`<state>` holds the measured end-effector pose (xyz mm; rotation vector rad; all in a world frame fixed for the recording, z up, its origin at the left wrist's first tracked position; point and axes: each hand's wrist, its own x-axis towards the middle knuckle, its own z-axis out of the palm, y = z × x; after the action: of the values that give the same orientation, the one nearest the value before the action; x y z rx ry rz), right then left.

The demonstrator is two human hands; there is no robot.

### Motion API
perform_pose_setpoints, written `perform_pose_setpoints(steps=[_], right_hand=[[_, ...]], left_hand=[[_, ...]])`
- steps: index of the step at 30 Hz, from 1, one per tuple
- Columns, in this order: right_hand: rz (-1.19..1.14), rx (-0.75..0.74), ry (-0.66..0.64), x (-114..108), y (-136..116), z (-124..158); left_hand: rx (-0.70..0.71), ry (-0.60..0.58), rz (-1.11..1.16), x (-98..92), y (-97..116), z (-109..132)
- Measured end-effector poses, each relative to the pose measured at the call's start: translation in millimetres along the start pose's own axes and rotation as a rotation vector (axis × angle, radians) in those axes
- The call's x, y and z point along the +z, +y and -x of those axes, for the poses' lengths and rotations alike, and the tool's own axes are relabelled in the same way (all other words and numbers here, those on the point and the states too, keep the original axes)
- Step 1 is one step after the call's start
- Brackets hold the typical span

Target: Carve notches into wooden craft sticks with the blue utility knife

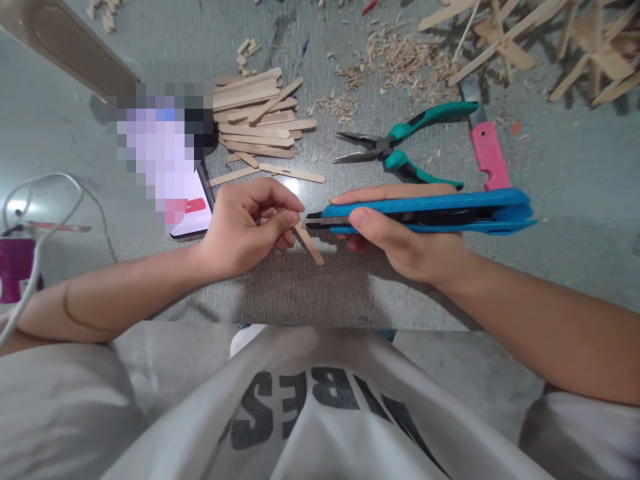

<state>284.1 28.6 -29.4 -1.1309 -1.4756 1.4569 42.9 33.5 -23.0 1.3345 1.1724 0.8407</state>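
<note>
My left hand (253,223) is closed, its fingertips pinching a narrow wooden craft stick (311,245) whose rounded end points down and right. Part of the stick is hidden by the fingers. Opposite it, my right hand (405,233) grips a long blue tool (450,203) with a black middle, a thin grey metal strip and a narrow dark front end; its exact kind is unclear. The tool's front end points left, close to the left fingertips; whether it touches the stick I cannot tell.
Beyond the hands lie a pile of craft sticks (257,137), green-handled long-nose pliers (390,147) and a pink-handled knife (490,157). Wood shavings (410,57) and stick structures (505,43) are further back. A phone (195,220) and a white cable (37,260) are left.
</note>
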Motion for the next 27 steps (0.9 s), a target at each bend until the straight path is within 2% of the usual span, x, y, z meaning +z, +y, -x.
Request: perform_pose_setpoints(steps=[6,10,15,19,22,27], right_hand=[[-0.155,0.111,-0.032,0.4,-5.9,-5.6],[-0.177,0.138,-0.047,-0.1,-8.1,-5.9],[-0.125,0.09,-0.125,-3.0,-8.2,-6.1],[-0.191,0.05,-0.059,-2.6,-5.3,-5.6],[-0.11,0.004,-0.003,-1.5,-3.8,-2.5],[0.202,-0.156,0.016,-4.4,-4.2,3.7]], left_hand=[[0.036,-0.014,-0.002,1.3,-1.7,1.8],[0.044,-0.024,0.014,2.2,0.3,2.3],[0.015,-0.029,0.008,1.4,1.8,1.2],[0.011,-0.03,0.016,1.1,-0.2,0.9],[0.005,-0.033,0.015,1.7,-1.5,0.8],[0.005,-0.034,-0.007,2.3,-1.2,-0.1]])
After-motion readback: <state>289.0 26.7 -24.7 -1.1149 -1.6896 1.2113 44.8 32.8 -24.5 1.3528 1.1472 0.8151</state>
